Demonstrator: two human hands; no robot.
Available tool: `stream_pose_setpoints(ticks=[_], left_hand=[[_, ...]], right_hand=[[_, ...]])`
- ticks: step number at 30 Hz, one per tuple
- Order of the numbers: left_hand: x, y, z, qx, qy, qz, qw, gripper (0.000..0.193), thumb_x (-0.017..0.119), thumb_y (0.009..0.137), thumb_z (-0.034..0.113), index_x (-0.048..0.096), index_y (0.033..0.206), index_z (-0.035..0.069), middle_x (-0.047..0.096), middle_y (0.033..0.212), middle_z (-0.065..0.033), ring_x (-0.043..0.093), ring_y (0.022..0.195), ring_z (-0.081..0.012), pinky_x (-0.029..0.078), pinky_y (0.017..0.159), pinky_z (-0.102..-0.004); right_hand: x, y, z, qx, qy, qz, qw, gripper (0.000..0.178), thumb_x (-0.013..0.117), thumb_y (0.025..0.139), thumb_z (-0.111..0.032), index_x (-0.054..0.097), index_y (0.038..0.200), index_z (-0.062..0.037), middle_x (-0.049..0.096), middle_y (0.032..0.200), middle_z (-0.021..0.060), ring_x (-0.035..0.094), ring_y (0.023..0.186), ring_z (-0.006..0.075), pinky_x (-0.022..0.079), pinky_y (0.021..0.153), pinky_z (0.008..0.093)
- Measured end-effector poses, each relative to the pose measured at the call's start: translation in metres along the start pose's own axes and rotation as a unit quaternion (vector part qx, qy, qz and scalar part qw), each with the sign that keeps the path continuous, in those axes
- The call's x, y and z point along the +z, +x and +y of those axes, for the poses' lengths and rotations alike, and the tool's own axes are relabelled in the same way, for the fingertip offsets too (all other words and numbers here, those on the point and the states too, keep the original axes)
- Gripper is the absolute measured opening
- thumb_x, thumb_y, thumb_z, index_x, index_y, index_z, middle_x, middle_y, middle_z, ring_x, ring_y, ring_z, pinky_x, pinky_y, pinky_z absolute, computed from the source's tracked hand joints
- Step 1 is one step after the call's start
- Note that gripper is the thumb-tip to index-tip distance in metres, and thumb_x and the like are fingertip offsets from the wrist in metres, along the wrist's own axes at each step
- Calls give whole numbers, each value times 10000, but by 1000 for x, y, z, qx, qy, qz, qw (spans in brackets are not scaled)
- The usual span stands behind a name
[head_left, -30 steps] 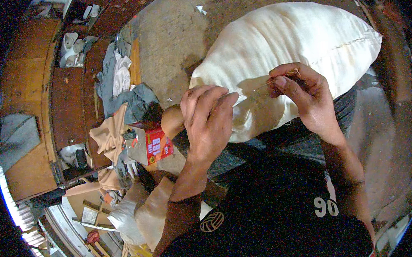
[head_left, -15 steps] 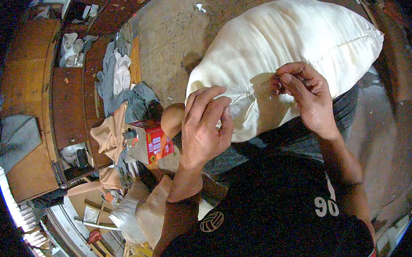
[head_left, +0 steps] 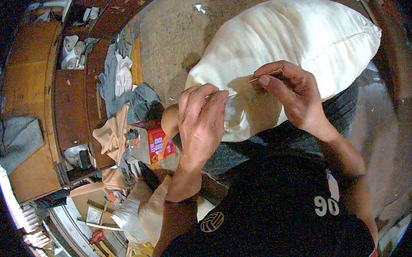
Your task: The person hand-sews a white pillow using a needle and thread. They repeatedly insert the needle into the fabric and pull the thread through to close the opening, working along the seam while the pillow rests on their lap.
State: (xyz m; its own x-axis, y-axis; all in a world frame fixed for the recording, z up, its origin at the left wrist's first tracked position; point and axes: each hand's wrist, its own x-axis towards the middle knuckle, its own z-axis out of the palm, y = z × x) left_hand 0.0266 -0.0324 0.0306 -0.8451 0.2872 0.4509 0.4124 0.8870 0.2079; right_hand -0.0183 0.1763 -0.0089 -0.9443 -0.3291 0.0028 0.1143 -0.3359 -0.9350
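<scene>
A large, stuffed off-white cushion (head_left: 275,36) lies across my lap, a stitched seam running toward its far right corner. My left hand (head_left: 200,117) is at the cushion's near left end, with thumb and fingers pinched on a raised fold of the cover. To the right of it, my right hand (head_left: 293,93) is closed in a pinch on a thin needle (head_left: 254,79), its tip pointing left toward the fold. Any thread is too fine to make out.
To the left stands a red and grey box (head_left: 155,145) beside a rounded brown knob (head_left: 170,122). Grey cloth (head_left: 141,101) and a peach cloth (head_left: 113,131) are heaped by wooden cabinets (head_left: 69,103). A white scrap (head_left: 200,8) lies on the floor.
My left fingers have closed from a loose curl into a pinch on the cover. My right hand has moved left, bringing the needle closer to the fold.
</scene>
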Motion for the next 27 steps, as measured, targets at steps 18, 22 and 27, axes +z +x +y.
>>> stream_pose_setpoints(ticks=[18, 22, 27], left_hand=[[0, 2, 0, -1, -18, -1, 1000, 210, 729, 751, -3, 709, 957, 37, 619, 1043, -87, 577, 998, -307, 485, 870, -403], [2, 1, -3, 6, -26, 9, 1000, 219, 733, 742, -5, 710, 956, 39, 620, 1045, -90, 582, 996, -310, 488, 872, -402], [1, 1, -3, 10, -22, 6, 1000, 220, 736, 739, -7, 708, 952, 36, 620, 1049, -92, 584, 994, -313, 489, 876, -405]], right_hand=[[4, 1, 7, -20, -84, 3, 996, 193, 576, 994, -123, 668, 1077, 25, 713, 987, 82, 643, 916, 128, 514, 838, 278], [1, 4, 2, -6, -102, -35, 994, 186, 569, 1005, -106, 652, 1089, 39, 712, 1023, 93, 654, 951, 138, 512, 874, 278], [-7, 19, -4, 74, -69, -78, 992, 201, 598, 994, -149, 664, 1053, 30, 707, 968, 67, 647, 912, 131, 513, 845, 272]])
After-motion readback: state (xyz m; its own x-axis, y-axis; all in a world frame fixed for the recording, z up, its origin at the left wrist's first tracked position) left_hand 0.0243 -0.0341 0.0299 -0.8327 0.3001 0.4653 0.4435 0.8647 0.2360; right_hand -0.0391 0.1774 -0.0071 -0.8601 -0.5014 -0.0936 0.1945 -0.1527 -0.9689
